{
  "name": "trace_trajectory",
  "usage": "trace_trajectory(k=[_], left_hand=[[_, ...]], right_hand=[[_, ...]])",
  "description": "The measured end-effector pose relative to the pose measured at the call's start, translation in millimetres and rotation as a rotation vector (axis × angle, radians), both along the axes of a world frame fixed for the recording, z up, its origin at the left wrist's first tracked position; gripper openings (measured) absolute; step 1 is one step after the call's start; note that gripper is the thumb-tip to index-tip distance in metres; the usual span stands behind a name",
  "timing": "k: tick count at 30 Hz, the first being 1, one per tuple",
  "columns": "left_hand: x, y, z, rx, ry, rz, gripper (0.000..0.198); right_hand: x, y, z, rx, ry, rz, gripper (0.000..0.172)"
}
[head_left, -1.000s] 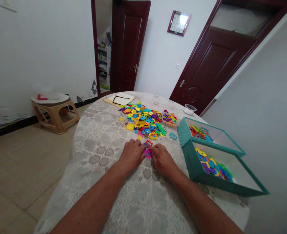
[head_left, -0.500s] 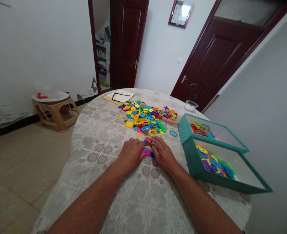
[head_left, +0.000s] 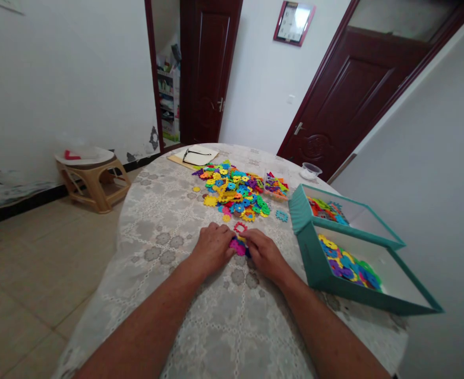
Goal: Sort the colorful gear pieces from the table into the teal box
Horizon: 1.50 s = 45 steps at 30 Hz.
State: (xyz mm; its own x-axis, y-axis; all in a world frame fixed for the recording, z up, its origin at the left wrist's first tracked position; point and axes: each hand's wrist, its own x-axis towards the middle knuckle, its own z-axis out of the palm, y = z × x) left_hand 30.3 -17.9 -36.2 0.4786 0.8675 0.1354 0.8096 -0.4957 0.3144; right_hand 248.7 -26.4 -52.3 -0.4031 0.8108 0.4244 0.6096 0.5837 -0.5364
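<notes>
Both my hands rest on a round table covered with a lace cloth (head_left: pixel 164 226). My left hand (head_left: pixel 212 247) and my right hand (head_left: pixel 264 253) are closed from either side on a small cluster of joined plastic pieces (head_left: pixel 238 245), mostly pink, with some blue and yellow. A red ring-shaped piece (head_left: pixel 240 227) lies on the cloth just beyond my fingertips. Further back is a heap of colourful interlocking plastic pieces (head_left: pixel 234 192). A single teal piece (head_left: pixel 281 215) lies to its right.
A teal box (head_left: pixel 314 263) and its lid (head_left: pixel 300 208), both holding coloured pieces, sit at the right. A small clear tray of pieces (head_left: pixel 275 186), a clear cup (head_left: pixel 309 170), and a pad with glasses (head_left: pixel 195 156) stand at the back. A low stool (head_left: pixel 93 181) is on the floor left.
My right hand drew back slightly toward me, uncovering the red ring piece beyond the cluster. Both hands stay on the joined pieces. The view shifted a little.
</notes>
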Motion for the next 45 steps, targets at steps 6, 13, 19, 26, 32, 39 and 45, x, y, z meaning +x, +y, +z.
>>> trace_trajectory(k=[6,13,19,26,32,39,45], left_hand=[[0.1,-2.2,3.7,-0.006,-0.036,-0.03,0.031],[6.3,-4.0,3.9,-0.025,-0.05,-0.087,0.026],[2.1,-9.2,9.5,-0.019,-0.084,-0.094,0.036],[7.4,-11.7,10.7,-0.039,0.0,-0.074,0.045],[12.9,-5.1,11.3,-0.13,0.02,-0.056,0.037],[14.9,-4.4,10.9,-0.179,-0.055,-0.105,0.037],[16.0,-6.7,8.2,-0.193,-0.181,-0.094,0.043]], right_hand=[[18.6,4.1,-2.2,0.004,-0.171,-0.221,0.032],[4.4,-2.6,5.8,-0.038,-0.326,-0.157,0.029],[21.9,-9.7,17.7,-0.154,-0.183,-0.131,0.026],[24.6,-20.4,31.1,-0.324,-0.318,-0.114,0.048],[12.6,-16.7,31.9,-0.352,-0.28,-0.122,0.036],[6.5,-15.5,34.7,-0.357,-0.219,-0.046,0.036],[1.9,-14.1,32.3,-0.329,-0.259,-0.053,0.027]])
